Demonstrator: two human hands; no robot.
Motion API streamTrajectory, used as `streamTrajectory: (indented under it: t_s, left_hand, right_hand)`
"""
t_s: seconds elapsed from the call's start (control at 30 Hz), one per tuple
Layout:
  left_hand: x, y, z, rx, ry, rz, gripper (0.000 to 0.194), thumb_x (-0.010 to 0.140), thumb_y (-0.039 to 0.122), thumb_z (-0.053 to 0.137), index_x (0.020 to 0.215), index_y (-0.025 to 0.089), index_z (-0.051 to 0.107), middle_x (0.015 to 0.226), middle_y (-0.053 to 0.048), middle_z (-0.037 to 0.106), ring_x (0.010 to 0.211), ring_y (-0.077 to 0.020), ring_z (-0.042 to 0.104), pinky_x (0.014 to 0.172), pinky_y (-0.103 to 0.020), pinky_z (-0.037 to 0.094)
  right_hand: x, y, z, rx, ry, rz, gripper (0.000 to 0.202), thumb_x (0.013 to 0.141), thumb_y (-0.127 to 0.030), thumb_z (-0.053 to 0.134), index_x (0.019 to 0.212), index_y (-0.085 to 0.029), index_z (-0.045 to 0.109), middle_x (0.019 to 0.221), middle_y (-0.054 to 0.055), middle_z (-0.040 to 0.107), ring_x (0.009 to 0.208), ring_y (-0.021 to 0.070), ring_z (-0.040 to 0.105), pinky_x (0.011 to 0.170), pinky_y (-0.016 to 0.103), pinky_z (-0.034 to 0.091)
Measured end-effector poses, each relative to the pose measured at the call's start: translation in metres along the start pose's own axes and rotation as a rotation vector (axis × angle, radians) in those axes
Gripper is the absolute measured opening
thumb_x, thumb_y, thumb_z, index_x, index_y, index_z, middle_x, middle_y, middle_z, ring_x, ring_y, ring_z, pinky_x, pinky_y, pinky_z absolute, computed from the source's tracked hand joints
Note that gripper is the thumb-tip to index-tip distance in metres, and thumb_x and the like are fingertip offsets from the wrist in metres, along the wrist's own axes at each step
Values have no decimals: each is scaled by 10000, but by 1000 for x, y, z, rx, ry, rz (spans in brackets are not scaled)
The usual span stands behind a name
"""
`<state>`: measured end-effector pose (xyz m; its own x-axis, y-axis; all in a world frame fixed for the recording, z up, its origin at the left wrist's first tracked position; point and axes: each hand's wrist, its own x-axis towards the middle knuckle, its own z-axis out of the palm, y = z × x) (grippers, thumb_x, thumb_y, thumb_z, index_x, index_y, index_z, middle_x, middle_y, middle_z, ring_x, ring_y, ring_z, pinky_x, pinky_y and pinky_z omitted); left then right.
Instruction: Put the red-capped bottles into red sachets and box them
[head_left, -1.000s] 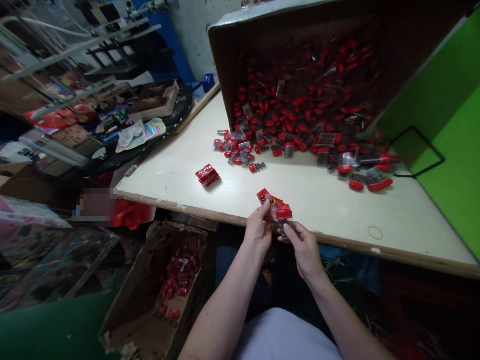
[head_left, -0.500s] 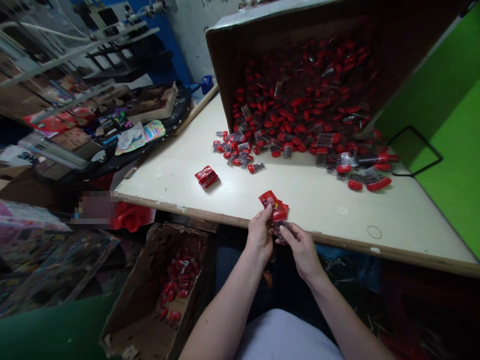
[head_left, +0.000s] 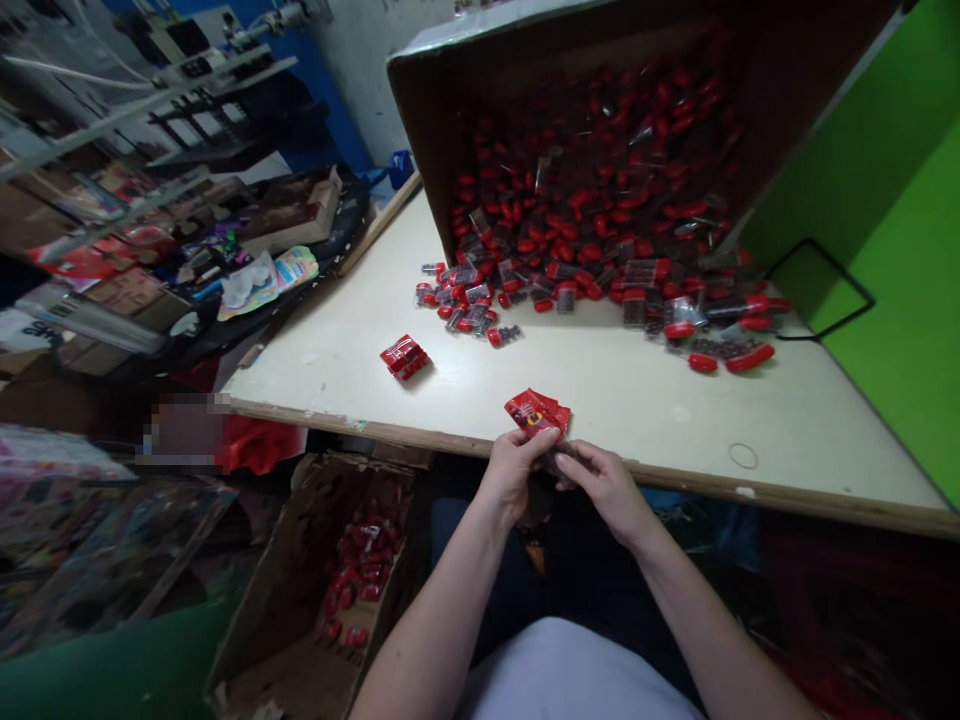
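Note:
Close to the table's front edge, my left hand (head_left: 516, 468) pinches several red printed cards (head_left: 536, 410), which fan out beyond the fingertips. My right hand (head_left: 600, 482) meets it from the right, its thumb and fingers closed on a small clear packet with dark contents (head_left: 559, 462), mostly hidden by the fingers. Further left on the tabletop lies a small stack of red cards (head_left: 405, 357). Beyond my hands, a loose pile of red-topped clear packets (head_left: 469, 305) spills from a big cardboard box tipped on its side (head_left: 420, 150).
Below the table at left stands an open cardboard box (head_left: 262, 590) with red packets (head_left: 367, 550) inside. A rubber band (head_left: 743, 456) lies on the white table (head_left: 637, 390) at right. A black wire frame (head_left: 840, 285) leans near the green panel (head_left: 892, 260). A machine (head_left: 210, 90) stands far left.
My left thumb has shifted over the lower part of the red cards, and the small packet is more covered by my fingers. The whole view has shifted slightly.

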<state>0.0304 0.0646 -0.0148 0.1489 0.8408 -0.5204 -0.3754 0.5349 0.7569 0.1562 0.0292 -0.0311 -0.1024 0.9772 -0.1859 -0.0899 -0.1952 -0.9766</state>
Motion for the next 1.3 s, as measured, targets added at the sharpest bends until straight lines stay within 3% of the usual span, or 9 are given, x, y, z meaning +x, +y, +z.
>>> streamTrajectory:
  t_s: [0.1,0.27,0.5,0.63,0.8,0.93,1.13,1.3]
  left_hand:
    - [-2,0,2,-8,24,22,318,538,362,802,676,101,683,600,-28,622,494,-76,482,508,-223,344]
    - [-4,-6,6,-98,151,67,307,512,318,816,676,102,672,582,-12,608,487,-67,480,491,-205,339]
    - [-9,7,-1,-94,-67,8,307,641,396,743,689,104,660,602,-26,606,484,-81,488,495,-228,366]
    - [-11,10,0,-128,-20,28,367,664,460,708,666,97,658,610,-43,622,478,-86,492,479,-228,361]
    - [-6,6,-1,-124,57,67,334,609,406,763,658,92,661,637,-53,653,528,-97,541,526,-219,390]
    - [-5,7,-4,-75,37,60,336,611,397,764,708,87,679,703,-71,675,600,-116,575,584,-228,416]
    - [-13,11,-5,-54,-100,24,387,688,467,691,721,83,662,620,-42,612,523,-94,516,518,-226,379]
    - [-14,9,-6,-75,-28,42,359,688,442,699,700,88,643,585,-16,581,493,-73,483,504,-211,367]
  right_hand:
    - [1,0,5,51,0,22,300,794,-406,598,962,-173,685,799,32,659,736,185,604,608,291,536]
    - [-2,6,21,17,134,-12,282,790,-413,605,962,-200,675,803,27,671,732,201,613,627,302,523]
    - [-2,-7,16,304,-7,98,231,800,-378,612,838,-156,664,742,15,609,600,109,528,564,236,473]
    - [-1,-8,20,240,21,38,208,801,-372,614,821,-168,652,730,5,601,640,121,542,580,236,481]
    - [1,-3,17,64,9,-9,231,817,-384,584,881,-171,646,788,22,626,682,155,571,601,274,512]
    - [2,-4,10,-55,10,-39,212,817,-374,586,856,-173,639,749,13,620,657,159,581,607,285,512]
    - [2,-9,14,186,-49,31,214,812,-369,601,796,-158,631,735,10,589,629,117,525,564,230,480]
    - [2,-7,20,248,-25,48,217,804,-374,616,805,-158,634,739,2,585,632,106,514,570,222,475]
